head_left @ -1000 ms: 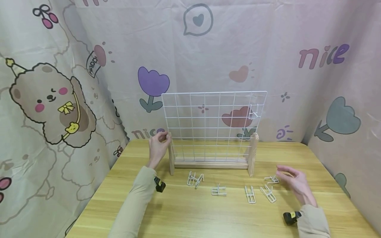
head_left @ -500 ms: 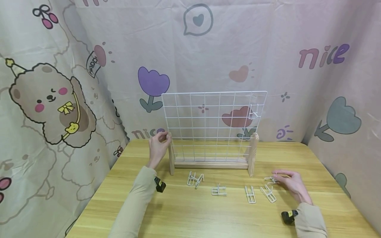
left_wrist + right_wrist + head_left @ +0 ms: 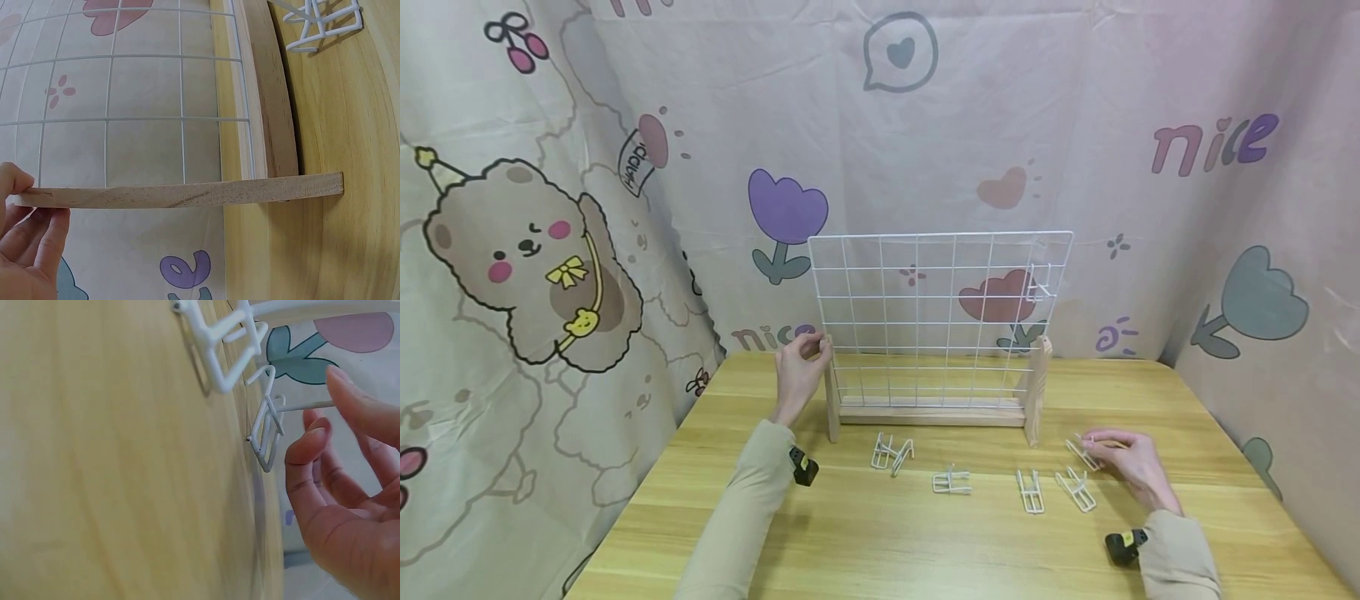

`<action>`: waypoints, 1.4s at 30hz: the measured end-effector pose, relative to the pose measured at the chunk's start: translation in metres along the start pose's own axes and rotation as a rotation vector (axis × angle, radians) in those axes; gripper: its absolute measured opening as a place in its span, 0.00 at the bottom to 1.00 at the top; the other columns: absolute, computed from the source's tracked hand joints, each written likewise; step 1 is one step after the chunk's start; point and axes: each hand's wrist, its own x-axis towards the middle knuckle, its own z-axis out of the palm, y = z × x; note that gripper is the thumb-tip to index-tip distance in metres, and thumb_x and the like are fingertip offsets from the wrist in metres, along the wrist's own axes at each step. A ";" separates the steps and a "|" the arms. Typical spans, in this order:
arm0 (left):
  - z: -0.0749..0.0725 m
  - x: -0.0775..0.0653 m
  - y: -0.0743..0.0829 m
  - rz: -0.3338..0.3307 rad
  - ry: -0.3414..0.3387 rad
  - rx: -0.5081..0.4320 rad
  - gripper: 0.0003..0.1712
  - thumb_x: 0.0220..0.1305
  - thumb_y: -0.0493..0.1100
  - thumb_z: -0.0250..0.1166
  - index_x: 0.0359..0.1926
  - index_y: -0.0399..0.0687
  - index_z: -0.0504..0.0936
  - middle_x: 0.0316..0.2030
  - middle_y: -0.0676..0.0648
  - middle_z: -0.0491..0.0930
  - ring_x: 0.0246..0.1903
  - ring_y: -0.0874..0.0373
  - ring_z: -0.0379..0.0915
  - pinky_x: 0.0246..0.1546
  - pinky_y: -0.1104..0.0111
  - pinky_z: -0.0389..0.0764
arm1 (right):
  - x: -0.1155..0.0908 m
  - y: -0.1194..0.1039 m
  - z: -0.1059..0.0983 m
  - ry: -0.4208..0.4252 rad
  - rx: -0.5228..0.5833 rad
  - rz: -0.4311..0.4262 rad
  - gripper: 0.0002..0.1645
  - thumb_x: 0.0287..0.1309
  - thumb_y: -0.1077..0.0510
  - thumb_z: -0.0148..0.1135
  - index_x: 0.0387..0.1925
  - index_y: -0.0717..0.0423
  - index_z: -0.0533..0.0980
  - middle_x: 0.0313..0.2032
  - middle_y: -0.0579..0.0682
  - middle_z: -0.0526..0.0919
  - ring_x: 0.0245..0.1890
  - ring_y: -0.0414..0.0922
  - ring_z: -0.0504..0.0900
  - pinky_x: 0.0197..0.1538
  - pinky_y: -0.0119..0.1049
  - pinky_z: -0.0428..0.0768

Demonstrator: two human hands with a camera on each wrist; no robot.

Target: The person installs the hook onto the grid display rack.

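A white wire grid panel [image 3: 917,322] stands upright in a wooden base on the table. My left hand [image 3: 797,375] pinches the top of the stand's left wooden upright [image 3: 187,195], thumb on one face and fingers on the other. At the right, my right hand [image 3: 1131,462] holds a white wire hook [image 3: 1082,454] by its straight prong. In the right wrist view, that prong runs between thumb and fingers, while the hook's frame [image 3: 267,434] tilts close over the table. A similar hook [image 3: 1038,285] hangs at the grid's upper right.
Several more white hooks lie on the wooden table [image 3: 880,542]: a pair [image 3: 891,454] before the stand's left part, one hook [image 3: 951,481] near the middle, and two side by side near my right hand. A patterned cloth [image 3: 895,133] hangs behind and on both sides.
My right hand has moved left and slightly down onto the rightmost hook, taken hold of it and tilted it. The left hand stays on the upright.
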 end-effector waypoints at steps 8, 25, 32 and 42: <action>0.000 0.000 -0.001 -0.008 -0.013 0.001 0.16 0.66 0.39 0.65 0.51 0.35 0.84 0.47 0.35 0.87 0.49 0.43 0.86 0.51 0.52 0.87 | 0.002 0.007 -0.003 0.008 -0.171 0.037 0.22 0.55 0.64 0.71 0.52 0.61 0.80 0.34 0.29 0.83 0.32 0.31 0.79 0.35 0.28 0.83; 0.001 -0.001 0.000 -0.038 -0.022 0.005 0.16 0.66 0.40 0.65 0.52 0.36 0.84 0.49 0.35 0.87 0.50 0.43 0.86 0.51 0.55 0.88 | 0.009 0.013 -0.008 -0.014 -0.223 0.085 0.29 0.52 0.66 0.73 0.54 0.75 0.74 0.32 0.39 0.84 0.30 0.32 0.80 0.34 0.26 0.82; 0.000 -0.001 0.000 -0.033 -0.021 0.004 0.16 0.66 0.39 0.65 0.52 0.36 0.83 0.49 0.34 0.86 0.50 0.42 0.86 0.52 0.53 0.88 | 0.010 0.012 -0.011 -0.033 -0.210 0.098 0.15 0.53 0.66 0.71 0.44 0.63 0.81 0.30 0.35 0.84 0.29 0.32 0.81 0.35 0.25 0.83; 0.000 0.000 -0.001 -0.019 -0.014 0.007 0.15 0.65 0.38 0.65 0.51 0.36 0.84 0.48 0.35 0.87 0.49 0.43 0.87 0.51 0.51 0.88 | 0.007 0.009 -0.011 -0.028 -0.274 0.113 0.16 0.55 0.63 0.70 0.45 0.69 0.82 0.29 0.35 0.83 0.29 0.32 0.78 0.34 0.25 0.80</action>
